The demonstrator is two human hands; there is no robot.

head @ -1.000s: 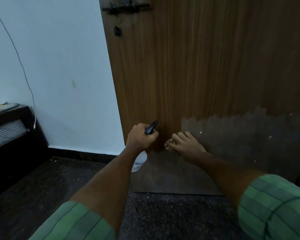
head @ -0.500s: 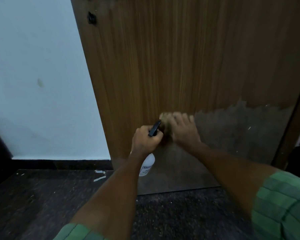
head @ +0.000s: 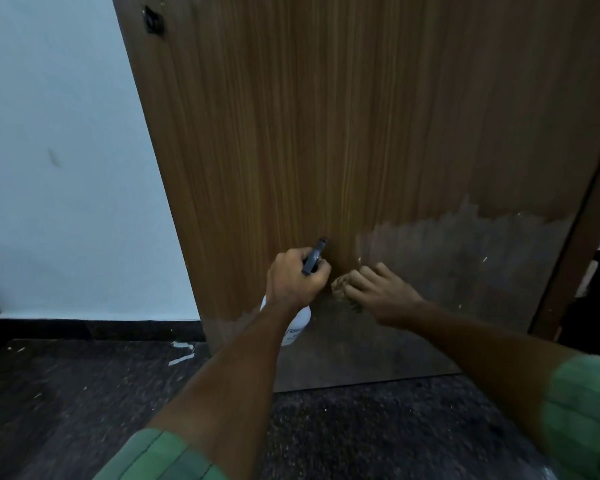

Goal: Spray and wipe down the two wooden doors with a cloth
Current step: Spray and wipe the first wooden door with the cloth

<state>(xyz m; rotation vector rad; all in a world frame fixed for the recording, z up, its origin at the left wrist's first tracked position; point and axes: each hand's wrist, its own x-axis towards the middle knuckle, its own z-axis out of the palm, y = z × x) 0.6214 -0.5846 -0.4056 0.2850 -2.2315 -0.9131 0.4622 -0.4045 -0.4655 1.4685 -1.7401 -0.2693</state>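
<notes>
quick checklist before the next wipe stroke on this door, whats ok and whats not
1. Cloth in grip: ok, the right hand holds it bunched against the door.
2. Bottle secure: ok, the left hand grips its neck.
3. Nozzle aimed at the door: ok.
4. Left hand out of the cloth's path: not ok, it sits close beside the cloth.
5. Door wet enough: cannot tell.
6. Second door done: cannot tell, only one is in view.

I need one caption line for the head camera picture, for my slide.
Left hand grips a spray bottle while right hand presses a cloth low on the wooden door.
</notes>
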